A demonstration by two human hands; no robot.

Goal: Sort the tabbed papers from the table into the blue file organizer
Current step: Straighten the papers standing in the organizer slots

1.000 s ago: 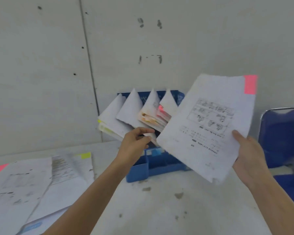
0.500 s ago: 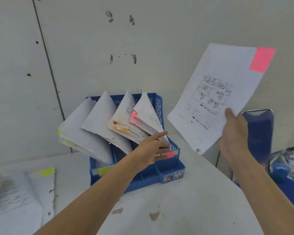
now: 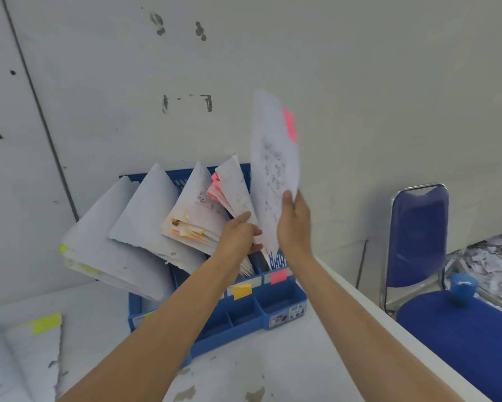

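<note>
The blue file organizer (image 3: 275,307) stands on the white table against the wall, holding several leaning stacks of paper. My right hand (image 3: 294,224) grips a printed sheet with a pink tab (image 3: 274,163), held upright and edge-on over the rightmost slot, the one marked by a pink label (image 3: 278,276). My left hand (image 3: 239,235) presses the pink-tabbed stack (image 3: 233,187) to the left with straight fingers, leaving a gap beside the sheet. An orange-tabbed stack (image 3: 196,216) leans further left.
More papers with a yellow tab (image 3: 45,323) lie on the table at the lower left. A blue chair (image 3: 417,236) stands past the table's right edge, with a second blue seat (image 3: 461,332) and scattered paper (image 3: 493,256) behind it.
My right hand swung the pink-tabbed sheet from high on the right down and left, turning it edge-on over the rightmost slot. My left hand moved up against the pink-tabbed stack.
</note>
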